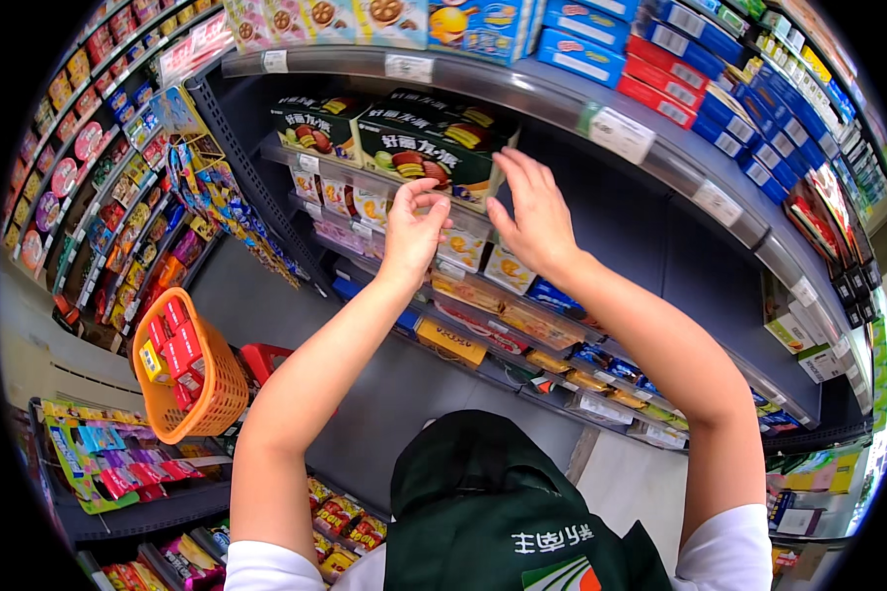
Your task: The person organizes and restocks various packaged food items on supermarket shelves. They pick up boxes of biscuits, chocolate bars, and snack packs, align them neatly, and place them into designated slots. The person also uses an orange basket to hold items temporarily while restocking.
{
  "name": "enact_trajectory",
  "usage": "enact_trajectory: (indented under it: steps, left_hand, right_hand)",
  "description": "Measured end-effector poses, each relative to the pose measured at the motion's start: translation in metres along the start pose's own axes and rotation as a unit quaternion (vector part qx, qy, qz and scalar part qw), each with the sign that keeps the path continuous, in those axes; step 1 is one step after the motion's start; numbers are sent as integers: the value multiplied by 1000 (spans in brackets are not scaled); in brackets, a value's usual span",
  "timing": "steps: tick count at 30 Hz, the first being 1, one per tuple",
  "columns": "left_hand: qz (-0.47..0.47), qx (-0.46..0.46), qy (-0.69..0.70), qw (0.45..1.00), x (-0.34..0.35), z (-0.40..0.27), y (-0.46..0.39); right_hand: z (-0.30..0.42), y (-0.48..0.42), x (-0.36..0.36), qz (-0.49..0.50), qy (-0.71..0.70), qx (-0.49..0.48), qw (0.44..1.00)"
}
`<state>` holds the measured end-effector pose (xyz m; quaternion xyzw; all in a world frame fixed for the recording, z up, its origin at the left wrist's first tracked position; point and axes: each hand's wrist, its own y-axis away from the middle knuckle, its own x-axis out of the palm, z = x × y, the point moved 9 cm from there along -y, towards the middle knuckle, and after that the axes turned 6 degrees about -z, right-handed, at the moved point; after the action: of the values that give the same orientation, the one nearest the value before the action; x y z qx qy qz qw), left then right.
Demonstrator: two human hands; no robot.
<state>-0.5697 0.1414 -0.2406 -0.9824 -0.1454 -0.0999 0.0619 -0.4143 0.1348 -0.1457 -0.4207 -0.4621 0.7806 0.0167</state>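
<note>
My left hand (416,227) is raised before the shelf with its fingers loosely curled and a gap between thumb and forefinger; I see nothing in it. Just behind it stands a dark green carton of chocolate pies (432,148), with more cartons at its back. My right hand (534,210) is spread at the carton's right end. Its fingertips are very close to the edge; whether they touch it I cannot tell. A similar dark green carton (318,131) sits to the left on the same shelf.
Above runs a shelf edge (517,77) with price tags, bearing blue biscuit boxes (584,55). Lower shelves hold white snack boxes (510,267) and a yellow box (451,341). An orange basket (229,380) with red boxes (181,347) stands left, beside a red plastic object (262,360).
</note>
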Motion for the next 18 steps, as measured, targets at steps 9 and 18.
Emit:
enact_trajectory:
  steps: [9, 18]
  left_hand:
    - [-1, -38, -16, 999, -42, 17, -40]
    - [30, -55, 18, 998, -25, 14, -54]
  right_hand:
    - [8, -47, 62, 6, 109, 17, 994]
    - [-18, -44, 94, 51, 194, 73, 977]
